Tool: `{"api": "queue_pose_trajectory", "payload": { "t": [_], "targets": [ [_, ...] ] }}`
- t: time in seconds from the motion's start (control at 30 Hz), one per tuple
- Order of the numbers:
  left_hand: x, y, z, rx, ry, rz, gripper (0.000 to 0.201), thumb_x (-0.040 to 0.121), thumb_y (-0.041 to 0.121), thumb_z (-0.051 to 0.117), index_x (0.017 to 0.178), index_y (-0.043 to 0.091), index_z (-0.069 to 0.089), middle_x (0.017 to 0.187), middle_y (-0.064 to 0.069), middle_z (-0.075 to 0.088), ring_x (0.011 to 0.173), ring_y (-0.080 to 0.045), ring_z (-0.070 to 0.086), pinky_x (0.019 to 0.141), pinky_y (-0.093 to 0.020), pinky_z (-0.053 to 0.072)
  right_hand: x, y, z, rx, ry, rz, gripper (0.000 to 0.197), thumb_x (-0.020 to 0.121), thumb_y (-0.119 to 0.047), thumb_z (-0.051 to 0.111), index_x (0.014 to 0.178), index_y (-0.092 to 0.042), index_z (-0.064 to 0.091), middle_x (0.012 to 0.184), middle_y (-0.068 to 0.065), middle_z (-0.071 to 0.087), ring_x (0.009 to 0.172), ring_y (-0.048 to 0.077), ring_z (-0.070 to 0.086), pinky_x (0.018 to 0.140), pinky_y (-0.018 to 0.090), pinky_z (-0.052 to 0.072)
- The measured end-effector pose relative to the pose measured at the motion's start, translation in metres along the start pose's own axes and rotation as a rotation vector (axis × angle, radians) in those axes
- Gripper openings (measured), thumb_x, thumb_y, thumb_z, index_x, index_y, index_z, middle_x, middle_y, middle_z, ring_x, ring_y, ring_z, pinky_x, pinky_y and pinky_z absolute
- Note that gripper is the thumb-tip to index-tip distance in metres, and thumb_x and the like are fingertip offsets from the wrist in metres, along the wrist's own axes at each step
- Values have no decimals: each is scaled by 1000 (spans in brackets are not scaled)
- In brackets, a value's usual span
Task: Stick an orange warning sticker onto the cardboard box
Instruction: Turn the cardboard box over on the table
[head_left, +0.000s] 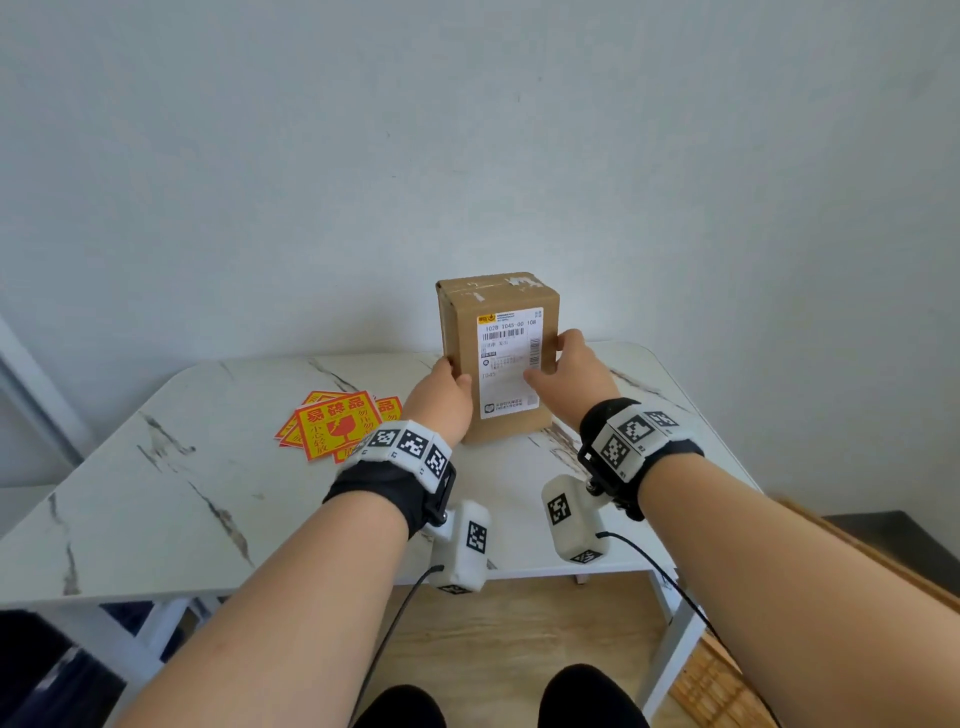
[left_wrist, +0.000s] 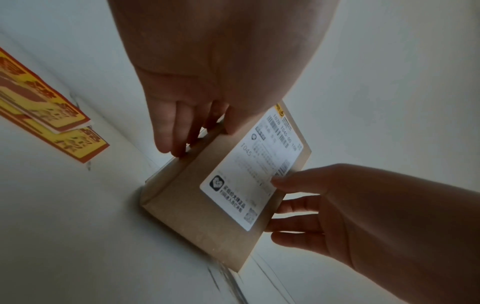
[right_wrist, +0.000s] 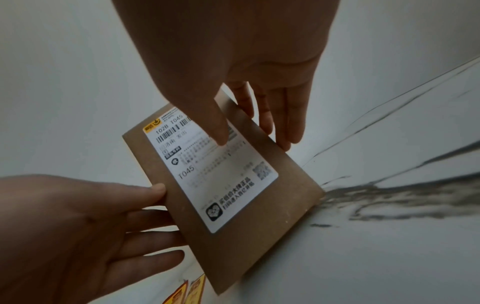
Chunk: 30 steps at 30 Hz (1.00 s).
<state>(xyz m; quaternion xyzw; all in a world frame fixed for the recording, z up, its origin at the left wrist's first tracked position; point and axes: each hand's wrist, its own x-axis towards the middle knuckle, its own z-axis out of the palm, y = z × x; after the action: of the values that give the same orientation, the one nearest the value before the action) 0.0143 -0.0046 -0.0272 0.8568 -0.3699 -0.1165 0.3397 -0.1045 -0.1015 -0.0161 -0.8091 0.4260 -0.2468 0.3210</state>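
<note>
Lying fanned near the table's (head_left: 156, 499) left edge: orange warning stickers (head_left: 332, 426), untouched. Standing upright toward the far edge: cardboard box (head_left: 462, 332), clamped between left hand (head_left: 441, 400) and right hand (head_left: 571, 374), thumbs on the front, fingers along the sides. Seen from the head view only: taped top flaps. Readable on the shipping label (right_wrist: 215, 164): "102B T045-00 108", "T045".
</note>
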Motion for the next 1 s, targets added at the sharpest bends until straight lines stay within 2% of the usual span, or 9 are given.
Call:
{"api": "queue_pose_trajectory", "payload": {
  "t": [0.23,0.4,0.43,0.5,0.6,0.67,0.8,0.9,1.0],
  "targets": [
    [-11,-13,-19,-97,91,-25,41,101,24,26,120,4,58,116,-16,64,105,-35,60,83,-36,47,-24,-11,6,28,38,-78,44,91,-28,52,134,-19,44,124,6,60,99,24,62,75,32,47],
    [-13,-19,-30,-240,105,-76,41,99,24,28,106,1,60,107,-20,67,97,-37,64,88,-47,54,-33,-19,1,217,120,-86,44,92,-7,31,123,-23,57,111,2,65,98,23,61,75,30,45],
    [-12,-19,-30,-264,95,-83,39,98,25,28,106,2,59,107,-19,67,96,-37,65,87,-49,55,-33,-19,1,219,135,-90,43,91,-5,32,120,-23,57,109,2,63,98,23,61,76,31,47],
    [-11,-17,-31,-281,63,-100,35,96,25,30,110,7,56,108,-17,67,97,-36,66,86,-50,56,-32,-16,0,195,130,-89,40,92,-6,38,127,-22,52,127,5,54,114,25,57,86,30,47],
    [-16,-11,-34,-314,28,-150,31,96,21,35,121,11,50,112,-13,66,99,-36,66,87,-49,56,-32,-12,-2,275,13,35,57,95,-29,47,149,-21,29,152,7,33,134,28,44,91,31,38],
    [-20,-9,-33,-344,-17,-171,36,96,19,39,132,14,41,120,-12,64,103,-34,66,87,-46,57,-31,-10,-3,341,-76,100,68,93,-45,48,151,-22,22,151,8,39,128,28,50,90,33,42],
    [-19,-2,-27,-264,-59,-123,49,96,15,36,145,21,31,135,-7,55,116,-33,58,89,-36,50,-29,-12,-2,255,-26,73,61,90,-53,50,141,-23,38,132,6,56,102,23,61,70,28,47],
    [-17,4,-21,-246,-198,-73,58,98,17,32,152,28,17,149,-9,42,127,-35,51,103,-42,46,-26,-11,-2,153,42,67,53,92,-48,46,138,-22,45,133,10,51,103,26,58,79,32,47],
    [-16,8,-19,-218,-193,-47,44,100,16,31,142,10,41,141,-18,51,126,-33,51,107,-41,41,-25,-9,-2,124,52,50,43,93,-36,42,131,-21,54,132,11,55,106,27,60,87,35,50]
  ]
}}
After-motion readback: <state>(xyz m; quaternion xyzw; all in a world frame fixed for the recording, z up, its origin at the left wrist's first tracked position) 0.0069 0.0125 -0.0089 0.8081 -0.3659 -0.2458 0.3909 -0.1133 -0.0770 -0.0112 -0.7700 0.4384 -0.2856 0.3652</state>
